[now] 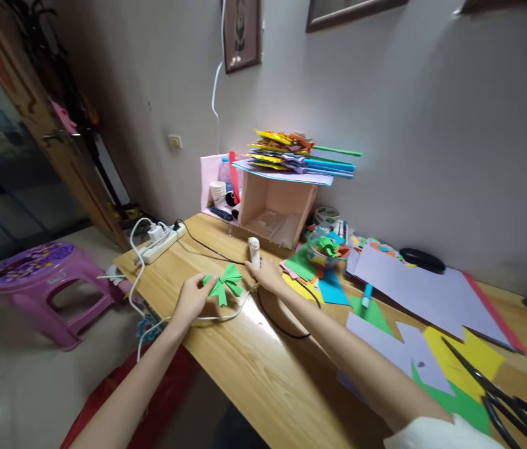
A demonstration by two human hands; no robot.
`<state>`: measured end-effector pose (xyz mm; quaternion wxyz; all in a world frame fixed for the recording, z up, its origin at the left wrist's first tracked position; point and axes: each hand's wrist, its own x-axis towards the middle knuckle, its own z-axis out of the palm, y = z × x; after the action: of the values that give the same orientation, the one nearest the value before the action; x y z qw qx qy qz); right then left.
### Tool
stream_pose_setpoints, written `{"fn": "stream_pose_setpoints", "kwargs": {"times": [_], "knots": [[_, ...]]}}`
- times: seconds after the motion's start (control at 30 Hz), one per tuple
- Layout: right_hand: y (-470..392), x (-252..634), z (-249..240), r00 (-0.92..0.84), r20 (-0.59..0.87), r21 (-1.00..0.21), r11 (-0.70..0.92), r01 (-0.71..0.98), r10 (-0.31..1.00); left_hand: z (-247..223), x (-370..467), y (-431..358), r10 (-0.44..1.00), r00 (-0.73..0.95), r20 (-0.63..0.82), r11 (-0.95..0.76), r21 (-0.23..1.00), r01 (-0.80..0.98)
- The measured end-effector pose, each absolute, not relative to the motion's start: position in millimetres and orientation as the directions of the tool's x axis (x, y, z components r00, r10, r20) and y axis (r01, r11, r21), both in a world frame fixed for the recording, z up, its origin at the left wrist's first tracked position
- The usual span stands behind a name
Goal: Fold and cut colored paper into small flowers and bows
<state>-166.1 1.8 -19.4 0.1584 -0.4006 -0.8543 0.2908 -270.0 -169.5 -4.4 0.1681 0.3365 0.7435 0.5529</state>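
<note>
So the left hand (192,297) has a green paper bow (224,284) pinched at its edge, the right hand (267,276) is at the white tool (254,251) just beside it, can't tell if gripping, and a clear bowl (312,254) of green and orange paper scraps (327,246) sits beyond the right hand.

scissors (491,390): handles cropped | wall frame (359,15): top cropped | white rod (254,251): lower end hidden by right hand (267,275)
</note>
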Motion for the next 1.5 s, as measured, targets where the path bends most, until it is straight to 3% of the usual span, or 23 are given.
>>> {"fn": "stream_pose_setpoints", "kwargs": {"times": [0.17,0.4,0.6,0.7,0.87,0.97,1.1,1.33,1.5], "knots": [[4.7,-191.8,-32.0,-0.572,0.067,-0.680,0.457,0.573,0.817,-8.3,-285.9,-175.7,0.663,-0.735,0.141,0.186,0.920,0.345],[35.8,-164.2,-13.7,-0.549,0.185,-0.844,0.418,0.336,0.815,-28.2,-294.9,-162.8,0.691,-0.711,0.130,0.143,0.940,0.311],[48.4,-131.8,20.8,-0.549,0.234,-0.914,0.374,0.158,0.803,-41.4,-296.0,-171.2,0.676,-0.724,0.140,0.130,0.944,0.303],[44.7,-118.2,31.4,-0.614,0.301,-0.899,0.431,0.072,0.730,-42.7,-302.2,-190.3,0.659,-0.740,0.133,0.148,0.942,0.301],[30.2,-104.1,41.3,-0.723,0.307,-0.831,0.544,0.113,0.619,-44.3,-318.7,-225.1,0.586,-0.799,0.134,0.236,0.915,0.327],[21.5,-98.4,44.1,-0.800,0.254,-0.870,0.489,0.056,0.543,-43.4,-325.1,-245.7,0.546,-0.827,0.131,0.263,0.911,0.318],[10.9,-95.0,43.4,-0.805,0.247,-0.894,0.447,0.025,0.539,-33.0,-324.0,-261.9,0.483,-0.869,0.107,0.285,0.920,0.271],[-26.4,-102.6,25.9,-0.915,0.190,-0.848,0.530,0.031,0.356,-10.7,-303.7,-209.7,0.636,-0.747,0.196,0.217,0.883,0.417],[-37.5,-101.2,18.2,-0.934,0.133,-0.844,0.533,0.069,0.332,-8.4,-292.1,-171.8,0.648,-0.725,0.232,0.208,0.862,0.462]]}}
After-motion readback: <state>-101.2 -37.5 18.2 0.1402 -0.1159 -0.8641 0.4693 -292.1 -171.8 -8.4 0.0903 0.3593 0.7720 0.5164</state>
